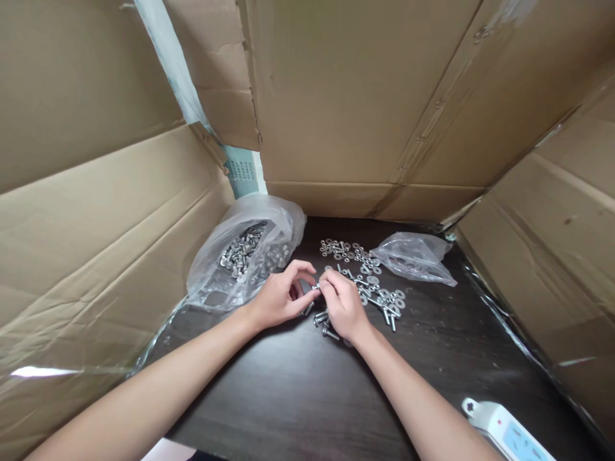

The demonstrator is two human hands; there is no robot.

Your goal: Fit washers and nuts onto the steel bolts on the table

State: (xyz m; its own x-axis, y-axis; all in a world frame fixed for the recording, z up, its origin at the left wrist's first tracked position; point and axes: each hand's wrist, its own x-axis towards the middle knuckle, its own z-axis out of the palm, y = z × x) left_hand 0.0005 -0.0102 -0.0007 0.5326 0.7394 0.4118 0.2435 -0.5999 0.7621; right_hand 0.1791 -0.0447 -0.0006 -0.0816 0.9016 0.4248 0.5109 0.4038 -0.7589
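My left hand and my right hand meet over the dark table, fingertips almost touching. A small silver bolt shows between them, mostly hidden by the fingers. The thumb and index finger of my right hand pinch it. My left hand is curled, its thumb against the bolt's end and its index finger arched above. Just below the hands lie several bolts fitted with washers or nuts. Beyond my right hand spread loose washers, nuts and more bolts.
An open plastic bag full of short bolts stands left of the hands. A flatter clear bag lies at the back right. Cardboard walls enclose the dark table. A white power strip lies at the front right.
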